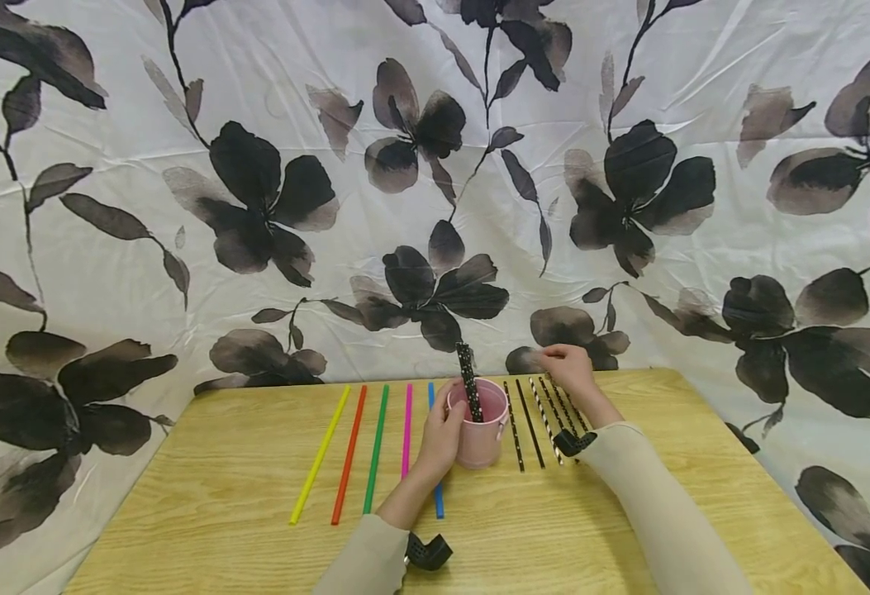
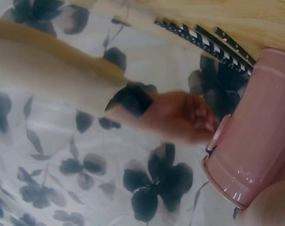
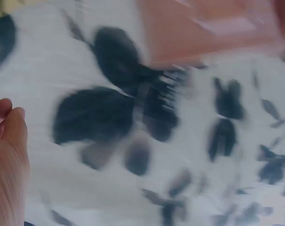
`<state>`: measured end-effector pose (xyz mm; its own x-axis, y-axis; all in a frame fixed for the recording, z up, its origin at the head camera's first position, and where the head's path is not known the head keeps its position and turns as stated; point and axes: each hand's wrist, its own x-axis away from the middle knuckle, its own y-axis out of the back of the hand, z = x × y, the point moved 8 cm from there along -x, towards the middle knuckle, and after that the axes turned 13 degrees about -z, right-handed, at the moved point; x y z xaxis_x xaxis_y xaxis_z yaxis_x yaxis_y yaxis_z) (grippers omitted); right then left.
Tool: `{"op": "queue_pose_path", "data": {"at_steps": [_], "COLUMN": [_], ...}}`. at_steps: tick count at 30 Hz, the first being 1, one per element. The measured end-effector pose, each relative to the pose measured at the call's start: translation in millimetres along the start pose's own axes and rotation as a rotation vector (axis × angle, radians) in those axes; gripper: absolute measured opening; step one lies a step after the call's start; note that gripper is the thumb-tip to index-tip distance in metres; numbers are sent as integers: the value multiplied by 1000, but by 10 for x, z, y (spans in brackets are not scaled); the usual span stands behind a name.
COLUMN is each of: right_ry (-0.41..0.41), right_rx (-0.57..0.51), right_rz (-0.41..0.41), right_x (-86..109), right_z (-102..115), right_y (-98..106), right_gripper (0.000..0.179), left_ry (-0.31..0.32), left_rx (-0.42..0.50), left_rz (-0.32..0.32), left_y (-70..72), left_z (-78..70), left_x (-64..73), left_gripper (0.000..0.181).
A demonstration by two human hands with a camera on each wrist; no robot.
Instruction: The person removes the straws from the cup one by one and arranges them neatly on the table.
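Note:
My left hand holds a pink bucket at its left side, with the thumb up by the rim. Black patterned straws stand in the bucket, leaning to the left. Over to the right, my right hand is by the far ends of a row of black patterned straws. Its fingers are loosely bent, the thumb close to the fingertips, and nothing shows between them. The left wrist view has the bucket large at the right and the right hand blurred beyond it.
Left of the bucket lie a yellow straw, a red straw, a green straw, a pink straw and a blue straw, partly behind the left arm. A flower-patterned cloth hangs behind the wooden table.

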<state>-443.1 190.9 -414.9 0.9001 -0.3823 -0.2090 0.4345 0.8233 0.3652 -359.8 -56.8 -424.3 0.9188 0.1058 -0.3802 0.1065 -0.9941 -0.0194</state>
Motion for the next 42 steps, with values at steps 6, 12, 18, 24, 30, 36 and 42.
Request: {"op": "queue_pose_path", "data": {"at_steps": [6, 12, 18, 24, 30, 36, 42], "right_ry": [72, 134, 130, 92, 69, 50, 55], "right_rx": [-56, -52, -14, -7, -11, -10, 5], "right_rz": [118, 200, 217, 230, 240, 226, 207], "right_x": [202, 434, 570, 629, 638, 625, 600], "right_z": [569, 964, 1090, 1078, 1035, 998, 953], "right_y": [-221, -376, -483, -581, -654, -685, -709], "right_gripper": [23, 26, 23, 25, 23, 22, 22], "left_ry": [-2, 5, 12, 27, 59, 123, 165], "left_rx": [-10, 0, 6, -1, -41, -54, -67], "left_rz": [9, 18, 33, 13, -49, -80, -115], "left_y": [-1, -12, -26, -30, -45, -49, -44], "left_z": [-36, -24, -23, 103, 295, 290, 301], "left_x": [4, 3, 13, -26, -87, -79, -80], "left_gripper": [38, 38, 38, 38, 37, 38, 37]}}
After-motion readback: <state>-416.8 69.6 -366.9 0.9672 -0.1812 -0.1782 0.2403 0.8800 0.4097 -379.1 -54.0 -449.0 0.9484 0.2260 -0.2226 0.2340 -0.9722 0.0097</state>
